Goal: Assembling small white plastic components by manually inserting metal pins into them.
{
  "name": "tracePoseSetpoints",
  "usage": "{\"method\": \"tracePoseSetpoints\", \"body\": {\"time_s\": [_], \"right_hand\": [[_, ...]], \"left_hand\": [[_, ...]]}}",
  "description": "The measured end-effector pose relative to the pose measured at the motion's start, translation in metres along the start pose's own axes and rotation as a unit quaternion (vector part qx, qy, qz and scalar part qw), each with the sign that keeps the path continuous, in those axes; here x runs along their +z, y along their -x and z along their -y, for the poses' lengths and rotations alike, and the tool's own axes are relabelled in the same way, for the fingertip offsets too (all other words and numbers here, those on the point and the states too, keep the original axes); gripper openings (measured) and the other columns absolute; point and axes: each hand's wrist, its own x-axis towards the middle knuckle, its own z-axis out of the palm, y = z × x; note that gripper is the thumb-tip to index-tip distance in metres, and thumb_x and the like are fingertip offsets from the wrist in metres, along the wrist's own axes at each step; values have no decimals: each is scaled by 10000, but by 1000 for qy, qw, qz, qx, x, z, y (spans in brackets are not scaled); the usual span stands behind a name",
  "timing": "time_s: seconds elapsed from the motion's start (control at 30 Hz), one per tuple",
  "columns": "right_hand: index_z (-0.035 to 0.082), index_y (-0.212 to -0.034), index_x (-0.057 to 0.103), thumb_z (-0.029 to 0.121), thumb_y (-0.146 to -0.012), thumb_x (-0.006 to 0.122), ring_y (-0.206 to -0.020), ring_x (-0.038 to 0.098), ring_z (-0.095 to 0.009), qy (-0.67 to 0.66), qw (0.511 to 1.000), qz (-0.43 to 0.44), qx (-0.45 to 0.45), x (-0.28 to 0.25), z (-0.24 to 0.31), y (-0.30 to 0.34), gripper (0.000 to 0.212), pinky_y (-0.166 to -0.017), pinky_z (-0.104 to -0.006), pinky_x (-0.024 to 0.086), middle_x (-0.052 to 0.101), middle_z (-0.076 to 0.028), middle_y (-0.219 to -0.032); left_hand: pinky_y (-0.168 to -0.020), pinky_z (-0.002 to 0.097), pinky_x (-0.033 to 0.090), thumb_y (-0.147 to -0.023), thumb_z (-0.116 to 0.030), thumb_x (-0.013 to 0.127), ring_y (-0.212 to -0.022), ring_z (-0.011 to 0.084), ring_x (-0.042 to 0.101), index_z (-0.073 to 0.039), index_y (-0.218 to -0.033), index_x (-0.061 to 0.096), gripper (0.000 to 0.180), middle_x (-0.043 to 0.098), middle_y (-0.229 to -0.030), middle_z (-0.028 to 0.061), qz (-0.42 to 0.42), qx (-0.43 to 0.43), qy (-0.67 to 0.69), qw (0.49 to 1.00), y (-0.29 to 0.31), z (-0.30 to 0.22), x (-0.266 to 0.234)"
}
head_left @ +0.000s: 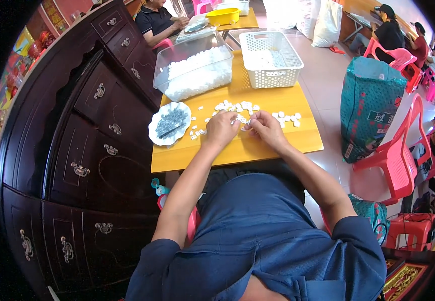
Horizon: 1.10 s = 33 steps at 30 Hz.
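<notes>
Over the front of the yellow table (292, 140), my left hand (221, 131) is closed in a pinch, with a small white piece at its fingertips. My right hand (269, 130) is pinched beside it, its fingertips almost meeting those of the left; what it holds is too small to make out. Small white pieces (237, 107) lie scattered just beyond and around both hands. To the left sits a white scalloped plate (156, 131) holding a heap of small grey-blue, see-through bits (171, 119) and a dark, thin stick-like tool (169, 132).
A clear tub (165, 74) full of white pieces and a white perforated basket (272, 80) stand on the table's far side. A dark wooden cabinet (94, 165) closes off the left. Right of the table are a teal sack (370, 110) and a pink chair (395, 163). Other people sit farther off.
</notes>
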Motion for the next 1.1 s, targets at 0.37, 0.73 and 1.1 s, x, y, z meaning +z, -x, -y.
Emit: {"method": "tracePoseSetpoints", "body": {"time_s": [0.37, 0.73, 1.1], "right_hand": [[71, -1038, 552, 155, -1008, 562, -707, 616, -78, -29, 999, -17, 13, 0, 3, 0, 89, -626, -215, 483, 719, -49, -903], [66, -1050, 549, 139, -1005, 563, -713, 616, -76, -15, 1000, -12, 12, -2, 1, 0, 87, -638, -210, 491, 712, -48, -903], [59, -1052, 538, 136, -1017, 557, -833, 654, -93, -24, 1000, 10, 11, 1, -6, -2, 86, -704, -225, 518, 691, -59, -929]], "left_hand": [[-715, 446, 548, -795, -195, 728, -803, 329, 687, -75, -835, 706, 129, 703, -850, 137, 19, 7, 6, 1000, -5, 2, 9], [-760, 462, 532, -819, -157, 715, -876, 356, 672, -49, -879, 657, 136, 693, -898, 138, 64, -23, 29, 997, -1, -9, 0], [-595, 247, 528, -896, -77, 695, -658, 100, 671, -16, -992, 721, 117, 732, -831, 64, -29, -93, 400, 911, 21, -2, -8]]}}
